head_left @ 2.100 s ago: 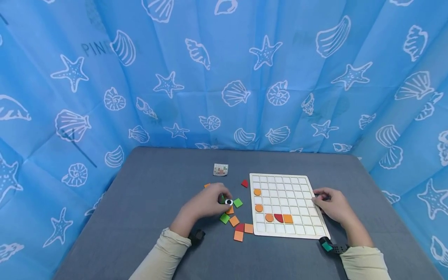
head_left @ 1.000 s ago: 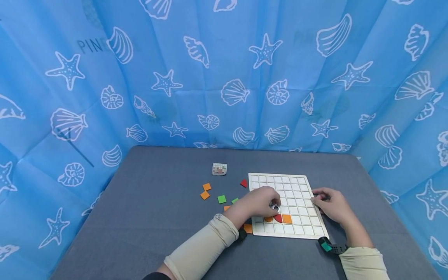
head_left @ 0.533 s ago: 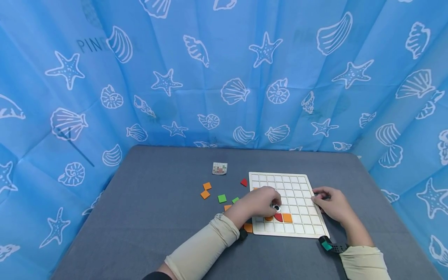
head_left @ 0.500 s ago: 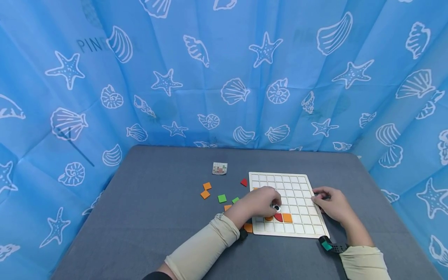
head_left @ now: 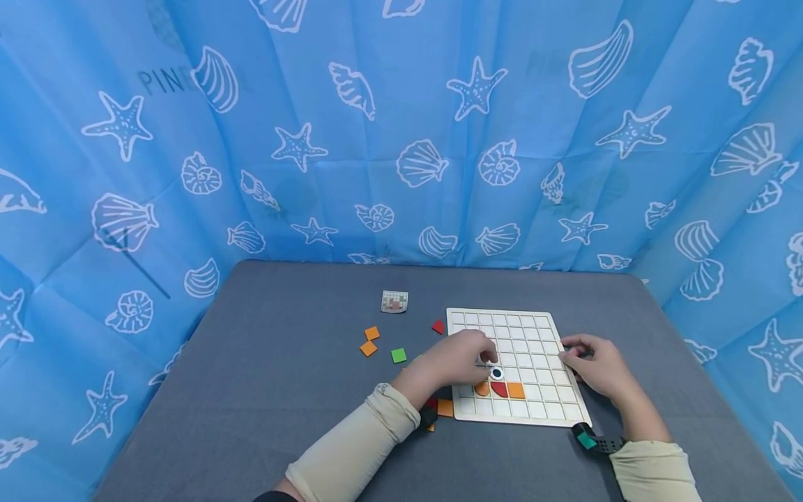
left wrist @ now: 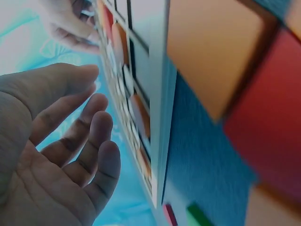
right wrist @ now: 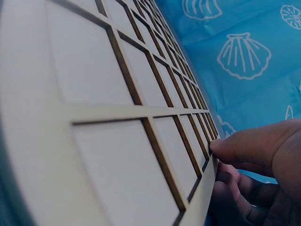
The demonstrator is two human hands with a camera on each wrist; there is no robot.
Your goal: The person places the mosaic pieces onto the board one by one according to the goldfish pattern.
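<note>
A white wooden grid board (head_left: 530,348) lies on the table in front of me. On it, in one row, sit an orange disc (head_left: 482,389), a red quarter-round tile (head_left: 500,390) and an orange square tile (head_left: 516,390). Just behind the red tile is a white round eye piece (head_left: 497,374) with a black centre. My left hand (head_left: 459,359) hovers by the eye piece; in the left wrist view its fingers (left wrist: 101,127) are loosely bent and hold nothing. At the board's right edge my right hand (right wrist: 263,160) grips the rim, thumb on top and fingers underneath.
Left of the board lie loose tiles: orange squares (head_left: 372,333), a green square (head_left: 399,355), a red piece (head_left: 438,327) and another orange square (head_left: 445,408) by the board's near left corner. A small printed card (head_left: 394,301) lies farther back. A blue shell-patterned curtain (head_left: 376,174) hangs behind the table.
My left hand carried the eye piece rightward from the loose tiles to the board, let go of it there and drew slightly back left. The right hand stays on the board's edge.
</note>
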